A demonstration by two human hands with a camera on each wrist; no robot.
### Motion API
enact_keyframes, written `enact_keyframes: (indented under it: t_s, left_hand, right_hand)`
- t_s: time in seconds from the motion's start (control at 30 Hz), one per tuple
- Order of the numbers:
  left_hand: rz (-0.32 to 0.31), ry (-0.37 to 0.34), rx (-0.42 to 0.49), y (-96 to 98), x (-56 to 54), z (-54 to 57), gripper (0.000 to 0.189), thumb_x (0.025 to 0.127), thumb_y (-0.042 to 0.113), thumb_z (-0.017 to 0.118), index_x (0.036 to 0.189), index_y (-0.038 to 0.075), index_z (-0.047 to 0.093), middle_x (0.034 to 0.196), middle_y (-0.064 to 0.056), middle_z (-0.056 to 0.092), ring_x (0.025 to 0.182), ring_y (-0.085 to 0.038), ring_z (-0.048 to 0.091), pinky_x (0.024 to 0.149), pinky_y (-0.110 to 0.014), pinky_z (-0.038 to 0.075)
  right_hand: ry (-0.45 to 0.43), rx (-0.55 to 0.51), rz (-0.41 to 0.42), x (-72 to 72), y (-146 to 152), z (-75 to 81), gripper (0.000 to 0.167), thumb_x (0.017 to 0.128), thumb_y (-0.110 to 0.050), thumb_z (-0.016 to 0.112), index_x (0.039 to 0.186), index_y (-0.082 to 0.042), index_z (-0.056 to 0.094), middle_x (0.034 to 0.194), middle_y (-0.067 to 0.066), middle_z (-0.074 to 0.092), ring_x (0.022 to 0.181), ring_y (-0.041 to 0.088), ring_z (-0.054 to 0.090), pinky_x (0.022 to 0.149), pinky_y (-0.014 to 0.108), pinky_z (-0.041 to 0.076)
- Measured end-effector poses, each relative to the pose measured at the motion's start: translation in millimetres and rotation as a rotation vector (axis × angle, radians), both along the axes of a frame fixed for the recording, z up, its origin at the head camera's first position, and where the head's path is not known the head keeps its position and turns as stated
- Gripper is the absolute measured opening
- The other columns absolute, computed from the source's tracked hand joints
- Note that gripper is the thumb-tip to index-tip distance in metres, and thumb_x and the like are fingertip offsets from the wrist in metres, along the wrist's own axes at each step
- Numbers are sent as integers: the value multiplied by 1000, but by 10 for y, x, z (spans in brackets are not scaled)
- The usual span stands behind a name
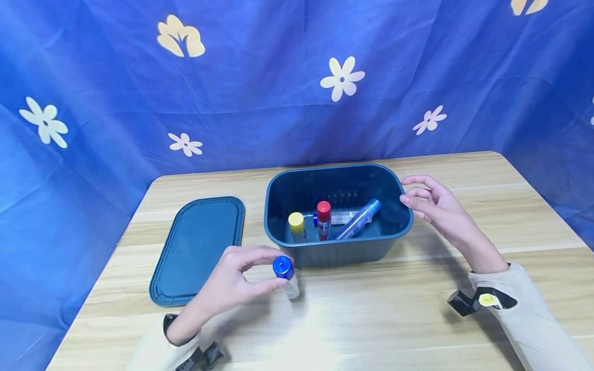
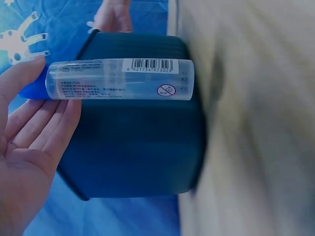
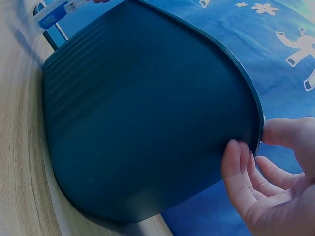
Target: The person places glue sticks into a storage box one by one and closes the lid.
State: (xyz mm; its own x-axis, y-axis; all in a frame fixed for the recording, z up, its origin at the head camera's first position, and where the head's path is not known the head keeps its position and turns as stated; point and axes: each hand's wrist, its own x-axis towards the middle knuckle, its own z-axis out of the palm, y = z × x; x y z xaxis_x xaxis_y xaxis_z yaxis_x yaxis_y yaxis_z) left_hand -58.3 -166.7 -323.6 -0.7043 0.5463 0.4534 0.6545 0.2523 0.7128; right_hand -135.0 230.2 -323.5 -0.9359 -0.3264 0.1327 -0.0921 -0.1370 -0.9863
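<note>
My left hand [image 1: 243,273] pinches the blue cap of a clear glue stick [image 1: 291,286] between thumb and fingers. The stick is upright in front of the box; the left wrist view shows small print and a barcode on its clear body [image 2: 123,81]. My right hand [image 1: 436,208] holds the right rim of a dark teal plastic box [image 1: 339,252], fingertips at the edge. Inside the box are a yellow-capped stick [image 1: 297,226] and a red-capped stick [image 1: 324,221], both upright. Also there are a leaning blue tube [image 1: 357,220] and a clear blue-capped stick [image 1: 341,218] lying down.
A flat teal lid [image 1: 199,247] lies on the wooden table [image 1: 371,309], left of the box. Behind the table hangs a blue cloth [image 1: 260,103] with pale flowers. Each wrist carries a small black camera [image 1: 464,302].
</note>
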Motion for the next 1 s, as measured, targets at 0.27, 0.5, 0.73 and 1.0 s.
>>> enact_keyframes:
  t_s: [0.27, 0.5, 0.73, 1.0]
  left_hand:
    - [-44, 54, 33, 40, 1, 333, 35, 73, 0, 81, 106, 8, 72, 97, -1, 73, 90, -13, 69, 74, -25, 56]
    - [-154, 111, 141, 146, 21, 663, 28, 78, 5, 80, 104, 2, 70, 95, -7, 72, 88, -16, 68, 76, -26, 56]
    - [-166, 138, 211, 275, -8, 926, 30, 82, 17, 78, 104, -2, 69, 98, -11, 72, 90, -19, 68, 78, -29, 57]
    - [-187, 108, 246, 398, -108, 1017, 28, 82, 9, 78, 104, -5, 67, 100, -14, 71, 92, -24, 69, 79, -37, 58]
  right_hand:
    - [-3, -11, -3, 4, -5, -2, 30, 96, 1, 54, 125, -3, 46, 94, 5, 67, 82, 15, 67, 77, 24, 57]
    - [-5, -18, -2, 0, -8, -1, 32, 96, 1, 54, 126, -2, 45, 93, 5, 66, 81, 13, 67, 77, 24, 56]
    - [4, -38, 8, -3, 3, -5, 31, 96, 3, 53, 126, -2, 45, 93, 5, 66, 81, 13, 67, 77, 23, 56]
    - [0, -25, 6, 1, 3, -9, 31, 96, 2, 54, 126, -3, 45, 94, 7, 66, 82, 16, 67, 79, 25, 56]
